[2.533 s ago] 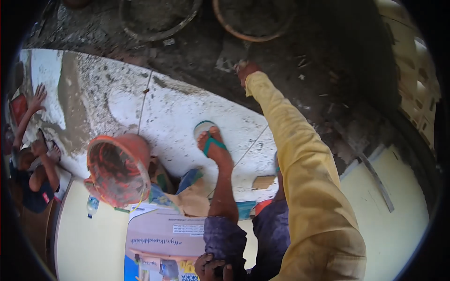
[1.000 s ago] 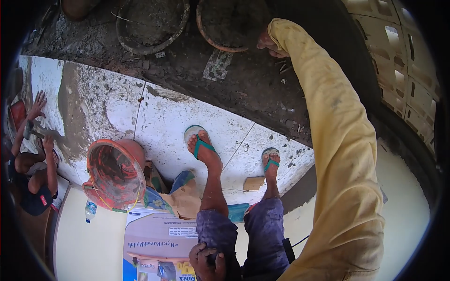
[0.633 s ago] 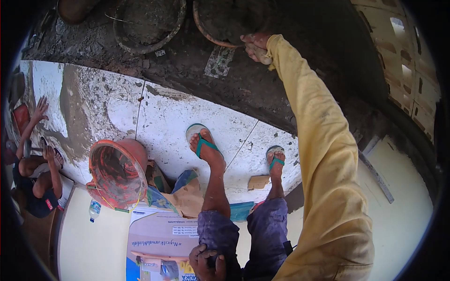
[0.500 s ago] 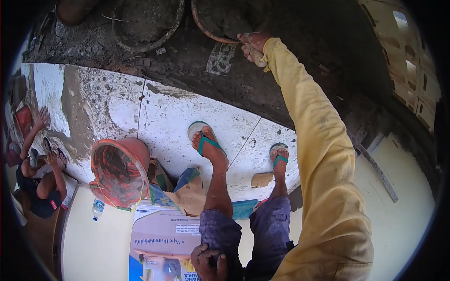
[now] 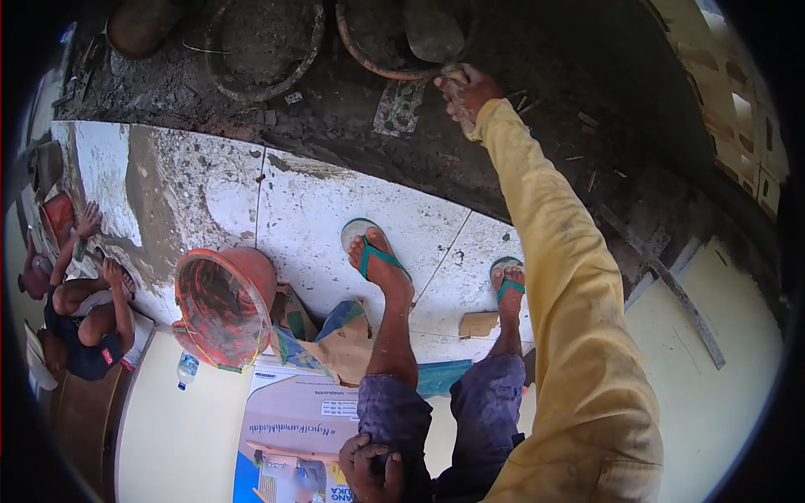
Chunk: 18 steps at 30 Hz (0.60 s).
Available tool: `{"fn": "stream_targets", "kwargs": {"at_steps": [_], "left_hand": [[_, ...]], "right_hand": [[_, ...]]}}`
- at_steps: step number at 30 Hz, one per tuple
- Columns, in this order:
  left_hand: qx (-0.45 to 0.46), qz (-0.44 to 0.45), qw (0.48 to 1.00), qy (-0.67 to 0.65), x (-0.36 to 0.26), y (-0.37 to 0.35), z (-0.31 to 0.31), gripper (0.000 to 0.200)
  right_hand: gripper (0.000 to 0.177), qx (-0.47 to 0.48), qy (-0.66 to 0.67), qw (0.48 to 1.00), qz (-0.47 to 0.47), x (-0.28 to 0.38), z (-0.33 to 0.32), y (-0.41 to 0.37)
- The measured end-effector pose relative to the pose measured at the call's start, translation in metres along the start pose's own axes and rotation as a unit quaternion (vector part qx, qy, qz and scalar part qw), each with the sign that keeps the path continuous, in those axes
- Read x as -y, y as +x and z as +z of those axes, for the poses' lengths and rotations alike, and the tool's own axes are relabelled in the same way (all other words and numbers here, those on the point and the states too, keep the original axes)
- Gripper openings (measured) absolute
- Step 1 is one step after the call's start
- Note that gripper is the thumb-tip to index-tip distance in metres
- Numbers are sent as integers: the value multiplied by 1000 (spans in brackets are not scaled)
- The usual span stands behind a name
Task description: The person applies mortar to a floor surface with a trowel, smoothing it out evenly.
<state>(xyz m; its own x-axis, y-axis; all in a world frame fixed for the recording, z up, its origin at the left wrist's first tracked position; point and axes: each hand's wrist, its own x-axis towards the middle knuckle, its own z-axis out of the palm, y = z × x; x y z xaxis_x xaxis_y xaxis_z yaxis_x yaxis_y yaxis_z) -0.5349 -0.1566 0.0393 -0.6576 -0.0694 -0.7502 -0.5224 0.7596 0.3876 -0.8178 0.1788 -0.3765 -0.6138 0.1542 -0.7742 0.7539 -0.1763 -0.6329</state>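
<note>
My right hand [image 5: 471, 92], in a yellow sleeve, is closed around the handle of a trowel [image 5: 433, 33]. The trowel's mud-coated blade lies over the bucket of mortar [image 5: 381, 69] at the top, and my hand is just outside that bucket's rim. My left hand [image 5: 369, 469] rests on my left knee, its dirty fingers bent and apart, holding nothing. A second mortar-filled bucket [image 5: 267, 90] stands to the left of the first.
A red, mortar-smeared bucket [image 5: 225, 310] lies tilted beside a torn paper sack [image 5: 340, 344]. My sandalled feet are on white tiles [image 5: 335, 197]. Another person [image 5: 92, 327] sits at left. A long strip [image 5: 688, 314] leans at right; a water bottle [image 5: 187, 369] stands below the red bucket.
My right hand has shifted slightly right and turned, and the trowel blade now shows above the mortar bucket. My left hand stays on the knee. The view has shifted a little.
</note>
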Motion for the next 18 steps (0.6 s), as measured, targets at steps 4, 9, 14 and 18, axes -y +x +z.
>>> {"fn": "stream_targets", "kwargs": {"at_steps": [4,9,14,18], "left_hand": [[3,11,1000,8,-3,0,0,18],[10,20,999,23,-1,-5,6,19],[9,17,999,47,-3,-9,17,18],[13,14,998,62,-4,-14,25,18]], "right_hand": [[39,5,36,998,-41,-13,-21,-37],[42,41,52,998,20,-54,-56,-112],[48,71,28,988,132,-118,-82,-144],[60,18,-5,986,168,-172,-96,-137]]}}
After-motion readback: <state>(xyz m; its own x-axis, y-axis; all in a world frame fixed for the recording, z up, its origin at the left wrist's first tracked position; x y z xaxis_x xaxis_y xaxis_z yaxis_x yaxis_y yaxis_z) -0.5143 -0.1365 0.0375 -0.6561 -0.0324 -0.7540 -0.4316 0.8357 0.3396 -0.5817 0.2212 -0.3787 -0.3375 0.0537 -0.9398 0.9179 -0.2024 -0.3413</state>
